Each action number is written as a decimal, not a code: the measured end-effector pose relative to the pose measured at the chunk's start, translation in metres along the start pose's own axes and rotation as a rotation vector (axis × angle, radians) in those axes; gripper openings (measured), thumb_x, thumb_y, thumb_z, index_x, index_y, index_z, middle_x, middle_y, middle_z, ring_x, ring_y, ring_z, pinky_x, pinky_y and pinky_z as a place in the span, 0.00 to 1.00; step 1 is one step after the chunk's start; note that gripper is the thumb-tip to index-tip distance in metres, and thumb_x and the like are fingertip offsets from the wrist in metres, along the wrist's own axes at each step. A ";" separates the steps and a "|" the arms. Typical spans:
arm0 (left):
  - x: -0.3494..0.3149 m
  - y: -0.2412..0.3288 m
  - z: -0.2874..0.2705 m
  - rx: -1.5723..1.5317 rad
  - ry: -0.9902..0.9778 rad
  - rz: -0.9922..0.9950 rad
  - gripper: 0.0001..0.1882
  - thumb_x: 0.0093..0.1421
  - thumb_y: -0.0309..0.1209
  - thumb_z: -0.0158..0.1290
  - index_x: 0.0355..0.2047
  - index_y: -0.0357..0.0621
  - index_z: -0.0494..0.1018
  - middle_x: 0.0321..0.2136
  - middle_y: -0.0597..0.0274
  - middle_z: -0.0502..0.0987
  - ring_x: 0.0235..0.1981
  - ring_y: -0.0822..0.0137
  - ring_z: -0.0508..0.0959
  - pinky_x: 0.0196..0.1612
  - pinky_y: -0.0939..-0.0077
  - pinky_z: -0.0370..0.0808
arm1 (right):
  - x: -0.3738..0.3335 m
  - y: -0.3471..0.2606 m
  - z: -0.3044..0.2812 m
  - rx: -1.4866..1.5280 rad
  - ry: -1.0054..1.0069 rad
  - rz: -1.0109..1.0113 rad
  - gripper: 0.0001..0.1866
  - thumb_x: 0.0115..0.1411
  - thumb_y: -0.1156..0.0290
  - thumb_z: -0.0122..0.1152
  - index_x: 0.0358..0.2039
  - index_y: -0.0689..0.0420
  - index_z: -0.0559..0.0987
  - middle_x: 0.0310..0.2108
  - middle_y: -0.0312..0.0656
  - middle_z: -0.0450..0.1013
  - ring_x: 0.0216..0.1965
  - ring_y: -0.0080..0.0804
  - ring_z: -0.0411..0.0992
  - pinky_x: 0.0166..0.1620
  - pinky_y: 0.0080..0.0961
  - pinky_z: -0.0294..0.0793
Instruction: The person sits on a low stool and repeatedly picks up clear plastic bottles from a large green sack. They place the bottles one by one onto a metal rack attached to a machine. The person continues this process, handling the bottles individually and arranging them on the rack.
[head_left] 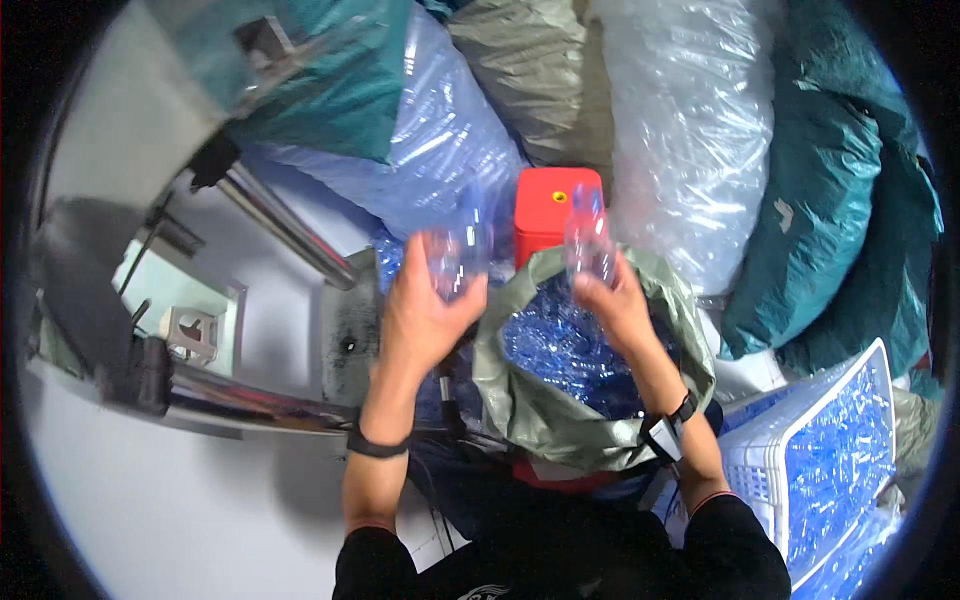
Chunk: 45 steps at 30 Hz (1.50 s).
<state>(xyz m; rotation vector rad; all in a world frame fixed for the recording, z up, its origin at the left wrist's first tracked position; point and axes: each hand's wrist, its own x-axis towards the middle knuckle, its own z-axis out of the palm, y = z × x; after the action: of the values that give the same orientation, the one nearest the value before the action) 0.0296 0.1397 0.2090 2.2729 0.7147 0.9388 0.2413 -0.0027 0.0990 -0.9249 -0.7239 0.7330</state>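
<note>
My left hand (425,310) is closed around a clear plastic bottle (460,255), blurred by motion and held left of the open sack's mouth. In my right hand (617,305) is another clear plastic bottle (588,235), upright above the sack's far rim. Below both hands stands an open grey-green woven sack (505,390) with its rim folded out. Bluish clear plastic pieces (565,345) fill it, too tangled to tell one from another.
A red box (555,205) stands just beyond the sack. Full sacks, one teal (810,240) and one of clear plastic (690,140), line the back. At right, a tilted white basket (755,480) holds bluish plastic pieces. Metal machine bars (260,400) reach in from the left.
</note>
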 end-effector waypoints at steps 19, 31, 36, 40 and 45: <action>0.085 0.030 -0.096 -0.427 0.240 0.120 0.30 0.63 0.34 0.64 0.61 0.41 0.66 0.40 0.66 0.78 0.30 0.79 0.74 0.25 0.85 0.69 | 0.108 -0.095 0.213 -0.085 0.060 -0.731 0.48 0.56 0.70 0.74 0.72 0.65 0.56 0.67 0.60 0.62 0.68 0.49 0.63 0.69 0.38 0.62; -0.045 -0.056 0.039 -1.354 0.187 -0.178 0.31 0.72 0.41 0.45 0.72 0.46 0.55 0.69 0.48 0.60 0.68 0.50 0.64 0.69 0.53 0.62 | 0.078 -0.036 0.292 -0.578 -0.639 -0.952 0.23 0.45 0.78 0.59 0.42 0.43 0.87 0.50 0.41 0.80 0.52 0.45 0.76 0.49 0.43 0.76; -0.127 -0.127 0.143 -0.364 -0.319 -0.352 0.29 0.67 0.35 0.51 0.68 0.45 0.61 0.65 0.48 0.65 0.64 0.48 0.67 0.65 0.52 0.65 | 0.032 0.013 0.246 -0.298 -0.522 -0.908 0.19 0.44 0.78 0.58 0.33 0.45 0.89 0.40 0.39 0.83 0.42 0.43 0.80 0.44 0.40 0.79; -0.159 -0.160 0.196 0.045 -0.509 -0.111 0.28 0.63 0.29 0.56 0.64 0.44 0.66 0.62 0.49 0.68 0.61 0.46 0.69 0.63 0.51 0.67 | -0.026 0.090 0.085 -0.790 -0.083 -0.269 0.21 0.52 0.78 0.61 0.47 0.49 0.85 0.48 0.45 0.80 0.49 0.46 0.78 0.54 0.38 0.77; -0.131 -0.178 0.226 0.395 -0.477 0.196 0.29 0.57 0.28 0.62 0.59 0.42 0.72 0.58 0.50 0.71 0.60 0.46 0.70 0.61 0.52 0.69 | -0.092 0.147 -0.083 -1.265 0.425 -0.019 0.33 0.49 0.76 0.67 0.60 0.57 0.73 0.53 0.52 0.73 0.55 0.56 0.70 0.58 0.46 0.72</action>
<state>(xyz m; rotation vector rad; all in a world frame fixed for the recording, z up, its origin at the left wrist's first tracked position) 0.0741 0.1094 -0.1020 2.8084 0.4995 0.3165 0.2225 -0.0520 -0.0855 -2.1279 -0.7819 -0.0527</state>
